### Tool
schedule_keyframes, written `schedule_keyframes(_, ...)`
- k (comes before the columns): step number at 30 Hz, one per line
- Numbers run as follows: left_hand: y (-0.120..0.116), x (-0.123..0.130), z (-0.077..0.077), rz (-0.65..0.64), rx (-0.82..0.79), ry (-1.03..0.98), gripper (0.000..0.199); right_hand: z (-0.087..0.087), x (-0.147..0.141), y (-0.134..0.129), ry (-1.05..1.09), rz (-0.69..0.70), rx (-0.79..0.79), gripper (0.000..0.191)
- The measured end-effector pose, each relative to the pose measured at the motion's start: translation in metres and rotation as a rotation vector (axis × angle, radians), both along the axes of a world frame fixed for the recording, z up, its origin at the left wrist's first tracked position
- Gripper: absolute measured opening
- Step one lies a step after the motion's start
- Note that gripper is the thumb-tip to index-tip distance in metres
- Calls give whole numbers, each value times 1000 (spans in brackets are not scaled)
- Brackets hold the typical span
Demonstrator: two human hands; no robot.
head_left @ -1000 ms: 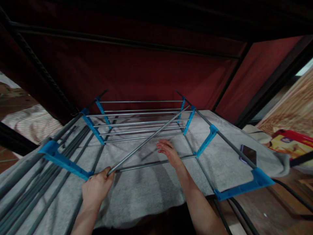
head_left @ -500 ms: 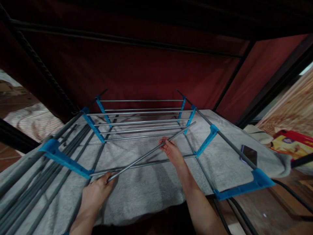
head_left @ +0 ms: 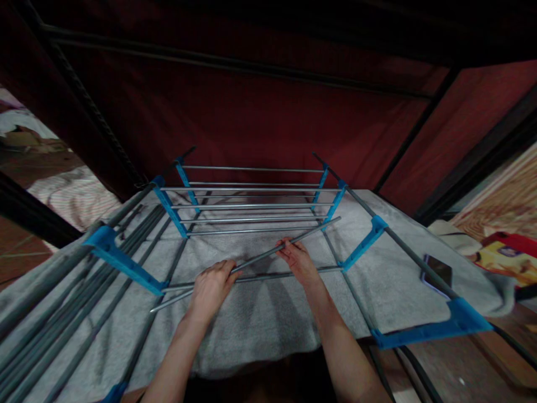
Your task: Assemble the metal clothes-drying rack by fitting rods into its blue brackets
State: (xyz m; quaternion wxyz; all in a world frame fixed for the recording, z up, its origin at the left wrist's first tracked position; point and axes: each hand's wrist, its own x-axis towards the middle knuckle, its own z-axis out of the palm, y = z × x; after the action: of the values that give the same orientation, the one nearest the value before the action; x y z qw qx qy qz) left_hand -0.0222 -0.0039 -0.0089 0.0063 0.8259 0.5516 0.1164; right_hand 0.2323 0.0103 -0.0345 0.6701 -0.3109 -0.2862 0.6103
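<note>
A loose grey metal rod (head_left: 260, 257) slants across the front of a rack, its right end higher and farther away. My left hand (head_left: 215, 284) is closed over the rod left of its middle, and the left end sticks out beyond the hand. The fingertips of my right hand (head_left: 295, 257) pinch the same rod right of its middle. Blue plastic brackets (head_left: 126, 268) join the rack's long side tubes. Several crossbars (head_left: 251, 207) span the far brackets, and one crossbar (head_left: 272, 276) runs between nearer brackets, just beyond my hands.
Grey cloth (head_left: 251, 330) lies under the rack. Several spare tubes (head_left: 104, 274) lie along the left side. A phone (head_left: 437, 274) rests at the right, near a red and yellow package (head_left: 503, 254). Dark red panels (head_left: 260, 123) stand behind.
My left hand has slid rightward along the rod, away from its left end, which now shows. My right hand still holds it. The view has shifted slightly.
</note>
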Motion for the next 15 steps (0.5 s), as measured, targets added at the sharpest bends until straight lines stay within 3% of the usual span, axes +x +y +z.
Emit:
schedule_keyframes(6, 11, 21, 0, -94, 144, -41, 34, -3, 2, 2, 44, -35, -67, 20)
schedule_keyframes(15, 12, 19, -7, -132, 189, -36, 32, -7, 6, 0, 88, -59, -151, 16)
